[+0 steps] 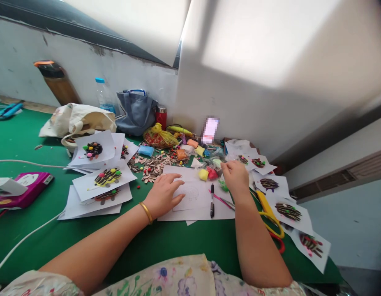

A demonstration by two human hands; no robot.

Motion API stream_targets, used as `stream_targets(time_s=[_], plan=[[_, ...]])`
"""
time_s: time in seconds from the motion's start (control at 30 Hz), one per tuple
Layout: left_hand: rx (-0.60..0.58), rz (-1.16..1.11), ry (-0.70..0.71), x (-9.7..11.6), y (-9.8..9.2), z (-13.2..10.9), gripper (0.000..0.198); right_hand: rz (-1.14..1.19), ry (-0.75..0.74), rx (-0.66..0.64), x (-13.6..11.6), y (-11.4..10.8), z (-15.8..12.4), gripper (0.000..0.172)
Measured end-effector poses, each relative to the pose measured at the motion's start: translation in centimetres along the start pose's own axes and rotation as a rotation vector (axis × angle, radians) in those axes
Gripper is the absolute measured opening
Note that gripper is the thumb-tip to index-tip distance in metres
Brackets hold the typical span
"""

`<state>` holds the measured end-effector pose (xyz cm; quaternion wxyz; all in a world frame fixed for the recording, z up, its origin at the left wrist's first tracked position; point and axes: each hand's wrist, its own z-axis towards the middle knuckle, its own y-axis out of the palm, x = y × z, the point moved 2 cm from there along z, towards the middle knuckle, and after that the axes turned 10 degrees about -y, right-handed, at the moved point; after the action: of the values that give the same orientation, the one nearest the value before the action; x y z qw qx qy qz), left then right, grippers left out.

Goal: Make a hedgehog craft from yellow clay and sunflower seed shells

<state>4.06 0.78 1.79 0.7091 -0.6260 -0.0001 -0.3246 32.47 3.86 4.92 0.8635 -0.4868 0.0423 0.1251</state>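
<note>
My left hand (pixel 165 194) rests at the left edge of white paper (pixel 196 207), fingers spread and nothing in them. On the sheet is a faint pencil drawing (pixel 191 192) of a rounded animal-like shape. My right hand (pixel 235 176) is closed, thumb and fingertips together beside a pale green clay packet (pixel 216 163); whether it grips anything is hidden. Just left of it are a red clay lump (pixel 212 173) and a yellow one (pixel 203 174). A black pen (pixel 212 200) lies on the paper. Sunflower seeds (pixel 155 166) are heaped beyond my left hand.
Finished seed-and-clay pictures lie in stacks at left (pixel 107 177) and right (pixel 288 211). Yellow-handled scissors (pixel 275 224) lie by my right forearm. A phone (pixel 210 129), a blue bag (pixel 136 111) and a water bottle (pixel 104 96) stand along the wall. A white cable (pixel 26 236) crosses the left.
</note>
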Motion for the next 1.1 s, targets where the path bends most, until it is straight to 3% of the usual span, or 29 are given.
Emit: stream_targets(time_s=[0.17,0.3,0.53,0.7,0.93,1.1], plan=[[0.037,-0.095,-0.030,0.8,-1.4,0.8,0.027,0.082,0.141,0.125,4.0,-0.3,-0.4,0.035],[0.006,-0.050,-0.053,2.0,-2.1,1.5,0.021,0.145,0.195,0.095,5.2,0.6,-1.3,0.035],[-0.006,-0.030,-0.046,2.9,-1.2,2.2,0.030,0.125,0.110,-0.187,1.6,2.4,-1.8,0.023],[0.024,-0.051,-0.086,1.4,0.0,1.8,0.030,-0.136,-0.017,-0.233,-0.7,3.7,-2.0,0.036],[0.025,-0.108,-0.049,-0.2,0.8,1.5,0.024,-0.138,-0.008,-0.271,-0.4,4.7,-2.3,0.031],[-0.003,-0.078,-0.027,-0.6,1.3,1.7,0.021,0.038,0.024,-0.252,1.0,4.0,-2.1,0.036]])
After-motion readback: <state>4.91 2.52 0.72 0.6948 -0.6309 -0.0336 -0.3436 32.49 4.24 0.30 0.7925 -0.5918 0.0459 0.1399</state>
